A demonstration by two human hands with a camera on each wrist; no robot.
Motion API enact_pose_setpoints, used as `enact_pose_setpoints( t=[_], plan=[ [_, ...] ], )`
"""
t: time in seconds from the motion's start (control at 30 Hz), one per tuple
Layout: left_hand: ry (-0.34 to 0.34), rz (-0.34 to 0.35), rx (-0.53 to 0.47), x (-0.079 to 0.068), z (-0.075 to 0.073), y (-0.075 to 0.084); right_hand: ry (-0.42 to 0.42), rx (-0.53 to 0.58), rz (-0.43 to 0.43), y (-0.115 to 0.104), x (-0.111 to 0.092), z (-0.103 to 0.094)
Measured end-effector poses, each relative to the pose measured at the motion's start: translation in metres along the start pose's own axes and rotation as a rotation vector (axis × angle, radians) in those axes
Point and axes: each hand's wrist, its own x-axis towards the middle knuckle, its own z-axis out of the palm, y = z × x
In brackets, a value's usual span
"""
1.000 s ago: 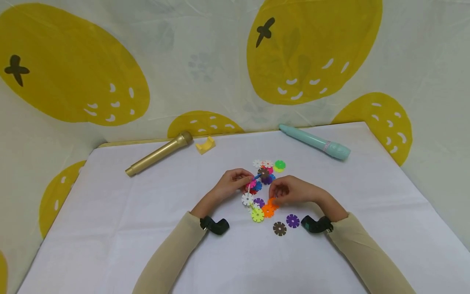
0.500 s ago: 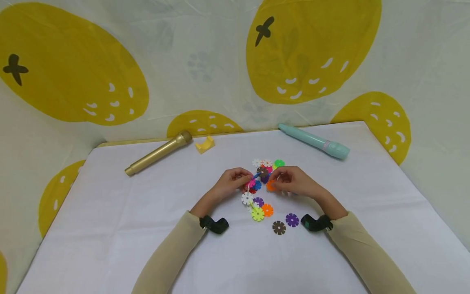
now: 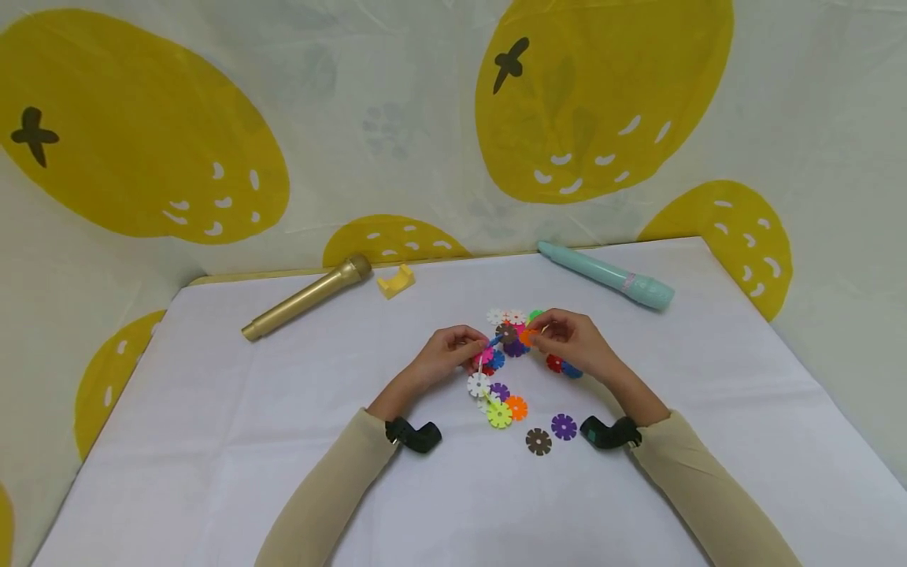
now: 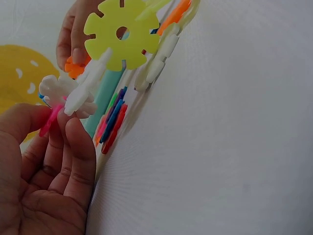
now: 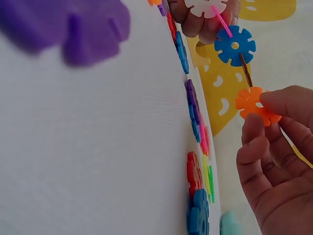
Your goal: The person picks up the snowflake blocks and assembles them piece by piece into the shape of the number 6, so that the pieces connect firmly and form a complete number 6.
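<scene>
My left hand (image 3: 448, 356) pinches a pink notched snowflake disc (image 4: 51, 121) between thumb and fingers. That disc belongs to a chain of slotted plastic discs: a yellow-green disc (image 4: 100, 30) and white ones on one side, a blue disc (image 5: 234, 46) and a brown disc (image 3: 506, 333) on the other. My right hand (image 3: 572, 340) holds an orange disc (image 5: 255, 105) by thumb and fingertips. In the right wrist view its edge meets the brown disc, seen edge-on. The chain is raised over the table between both hands.
Loose discs lie around the hands, among them a purple disc (image 3: 564, 427), a brown disc (image 3: 538, 442) and a red disc (image 3: 555, 363). Farther back are a gold microphone (image 3: 308, 298), a yellow curved block (image 3: 396, 281) and a mint-green microphone (image 3: 605, 274).
My right hand has lifted an orange disc from the near pile and carried it away from me to the chain's brown disc. My left hand stays in place, still pinching the pink disc.
</scene>
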Motion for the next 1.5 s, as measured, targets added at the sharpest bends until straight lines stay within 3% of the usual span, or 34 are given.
enact_pose_setpoints(
  t=[0.4,0.63,0.93,1.5],
  plan=[
    [-0.014,-0.009,0.011,0.004,-0.001,-0.007,0.0,0.002,0.009,0.0,0.0,0.003],
    [0.008,0.006,0.081,0.002,-0.001,-0.006,-0.051,-0.002,-0.075,0.004,0.001,0.007],
    [-0.01,-0.005,0.022,0.004,-0.001,-0.006,-0.098,-0.039,-0.137,0.003,0.0,0.016],
    [-0.025,0.01,0.056,0.003,-0.002,-0.008,-0.03,-0.082,-0.288,-0.002,-0.002,0.024]
  ],
)
